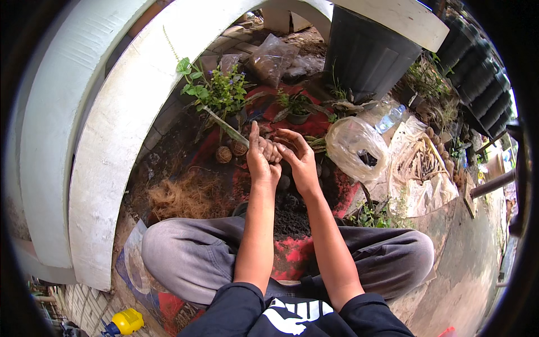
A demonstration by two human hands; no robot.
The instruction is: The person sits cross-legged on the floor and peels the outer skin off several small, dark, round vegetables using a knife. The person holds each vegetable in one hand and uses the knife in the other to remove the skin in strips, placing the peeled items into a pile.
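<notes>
My left hand [264, 159] is raised over the ground cloth, its index finger upright and its other fingers curled. A long, narrow green leaf [227, 126] slants up and left from behind it; whether the palm grips the leaf is hidden. Close on its right, my right hand [300, 158] has curved, spread fingers, with its thumb at the left hand's fingers. Nothing shows in it. Two fibre-wrapped balls [223, 154] lie left of the hands. Below the hands sit dark round balls [284, 182], partly covered by my arms, and a heap of black soil [290, 221].
Loose brown fibre [181, 196] lies at left, beside a white slab [113, 135]. Potted plants [227, 88] and a large black pot [366, 54] stand ahead. At right are a plastic bag [356, 145], a bottle [389, 119] and an opened sack [421, 168]. A yellow spray bottle [128, 321] is lower left.
</notes>
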